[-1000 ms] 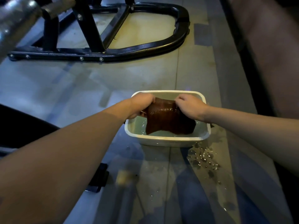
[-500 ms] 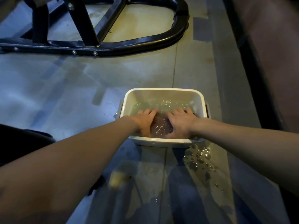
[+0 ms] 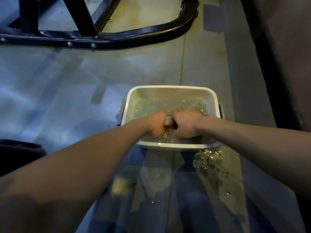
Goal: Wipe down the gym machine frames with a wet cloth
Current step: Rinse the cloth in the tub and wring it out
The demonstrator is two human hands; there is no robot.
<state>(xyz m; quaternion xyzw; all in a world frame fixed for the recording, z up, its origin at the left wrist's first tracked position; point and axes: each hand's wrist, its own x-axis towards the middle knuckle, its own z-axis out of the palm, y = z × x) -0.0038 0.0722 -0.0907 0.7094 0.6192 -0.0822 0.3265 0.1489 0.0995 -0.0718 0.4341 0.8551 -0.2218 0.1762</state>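
Lower frame: both forearms reach in toward centre. Left hand [image 3: 155, 124] and right hand [image 3: 186, 125] are fisted, knuckles nearly touching, bunching the brown cloth [image 3: 170, 126] in the water of the white tub [image 3: 171, 89]. Grip blurred; I read it as wringing. Puddle [image 3: 208, 163] on the floor at lower right. Risk: an under-wrung cloth drips and spreads that slick. Black machine frame [image 3: 104, 40], upper left, untouched.
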